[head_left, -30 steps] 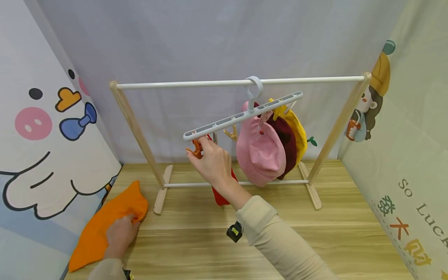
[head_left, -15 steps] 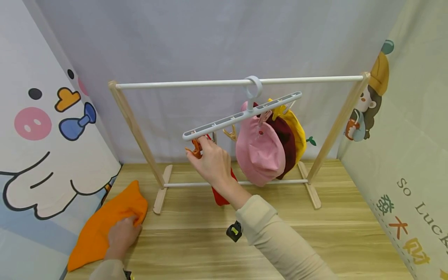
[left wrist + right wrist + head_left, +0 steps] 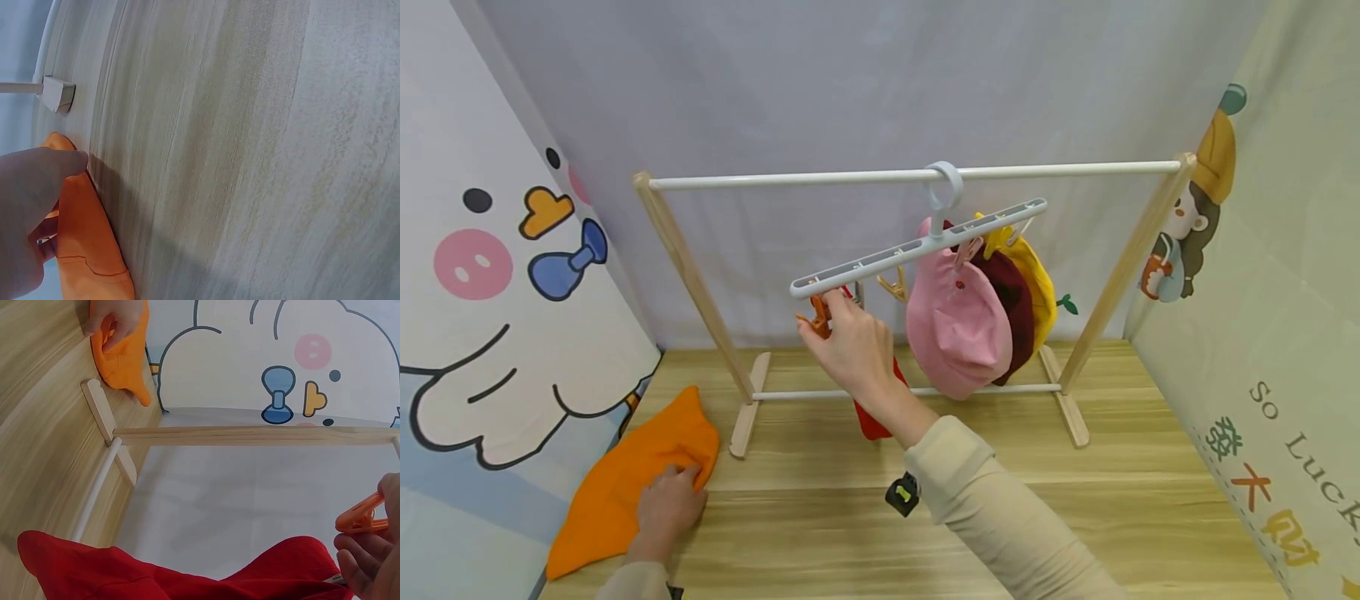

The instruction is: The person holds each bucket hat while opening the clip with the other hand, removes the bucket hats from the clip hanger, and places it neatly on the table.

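Note:
My right hand pinches an orange clothespin under the left end of the grey hanger, which hooks over the white rail. Behind that wrist hangs a red piece of fabric, partly hidden in the head view. My left hand is at the near side of an orange hat lying on the table at the left. In the left wrist view, the thumb and fingers pinch the hat's edge. A pink hat, a maroon hat and a yellow hat hang clipped along the hanger's right half.
The wooden rack stands on the table, with feet on both sides and a low white crossbar. A tan clothespin dangles from the hanger between the red fabric and the pink hat. Printed curtains border the table.
My left hand has shifted slightly to the right along the orange hat, and its fingers have changed position. The right hand stays at the orange clothespin, with the hanger almost still.

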Available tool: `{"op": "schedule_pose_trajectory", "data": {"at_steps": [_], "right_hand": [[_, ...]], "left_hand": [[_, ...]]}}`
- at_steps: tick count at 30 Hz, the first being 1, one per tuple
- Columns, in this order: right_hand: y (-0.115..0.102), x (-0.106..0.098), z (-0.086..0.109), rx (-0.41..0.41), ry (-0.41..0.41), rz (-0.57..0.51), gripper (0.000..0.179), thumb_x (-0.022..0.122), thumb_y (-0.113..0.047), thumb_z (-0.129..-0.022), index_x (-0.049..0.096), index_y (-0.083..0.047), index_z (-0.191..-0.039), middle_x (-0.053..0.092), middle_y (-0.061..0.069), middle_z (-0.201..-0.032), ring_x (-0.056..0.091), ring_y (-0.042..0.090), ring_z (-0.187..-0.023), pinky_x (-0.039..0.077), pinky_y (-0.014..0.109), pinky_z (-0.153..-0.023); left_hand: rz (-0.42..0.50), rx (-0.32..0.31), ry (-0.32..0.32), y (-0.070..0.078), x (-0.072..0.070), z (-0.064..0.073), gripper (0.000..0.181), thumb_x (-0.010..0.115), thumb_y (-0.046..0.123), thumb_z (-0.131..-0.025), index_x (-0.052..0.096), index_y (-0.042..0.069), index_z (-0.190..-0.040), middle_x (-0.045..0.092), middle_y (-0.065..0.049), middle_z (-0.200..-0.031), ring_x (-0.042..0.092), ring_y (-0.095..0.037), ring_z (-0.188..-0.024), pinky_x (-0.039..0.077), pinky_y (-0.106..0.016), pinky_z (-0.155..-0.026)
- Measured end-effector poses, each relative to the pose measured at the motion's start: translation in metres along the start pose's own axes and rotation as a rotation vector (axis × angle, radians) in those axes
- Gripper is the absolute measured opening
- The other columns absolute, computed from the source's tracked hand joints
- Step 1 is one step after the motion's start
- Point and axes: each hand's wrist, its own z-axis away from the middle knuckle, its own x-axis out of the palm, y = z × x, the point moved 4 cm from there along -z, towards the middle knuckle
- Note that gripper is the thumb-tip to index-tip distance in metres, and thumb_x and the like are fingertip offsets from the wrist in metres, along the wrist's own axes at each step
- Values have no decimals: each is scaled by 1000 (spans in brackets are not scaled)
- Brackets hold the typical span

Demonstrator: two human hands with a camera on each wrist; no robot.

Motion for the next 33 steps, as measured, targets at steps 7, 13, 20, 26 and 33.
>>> {"op": "schedule_pose_trajectory", "data": {"at_steps": [7,13,20,26,33], "right_hand": [[-4,-1,-1,-8,8,15,27,66,-35,-81,55,-14,-95,56,-7,-65,46,7,-46,31,18,-39],[-8,-3,-3,-14,19,23,30,66,-35,-81,56,-14,-100,57,-6,-66,48,8,-47,34,20,-40],[-12,-4,-4,-21,31,20,30,67,-35,-81,56,-13,-97,57,-6,-67,51,8,-49,37,21,-41],[-14,-5,-7,-28,43,26,29,67,-36,-81,56,-13,-94,58,-6,-68,52,8,-50,38,21,-42],[-18,-7,-10,-28,35,17,27,65,-36,-82,56,-13,-93,58,-6,-69,52,7,-51,38,21,-42]], "left_hand": [[-3,11,12,-3,7,0,44,61,22,-84,55,-3,-120,51,-29,-112,51,-47,-95,39,-59,-76],[11,13,-14,-6,7,-1,45,61,23,-84,55,-3,-120,51,-29,-113,51,-47,-96,39,-59,-76],[57,29,2,-5,0,4,44,61,23,-82,56,-4,-116,52,-29,-109,51,-46,-96,38,-60,-78],[75,71,21,-3,-6,4,41,61,22,-80,58,-3,-112,54,-27,-105,54,-44,-90,43,-57,-74],[104,105,47,-2,-17,2,39,62,21,-82,59,-3,-113,53,-31,-113,54,-48,-96,46,-56,-74]]}}
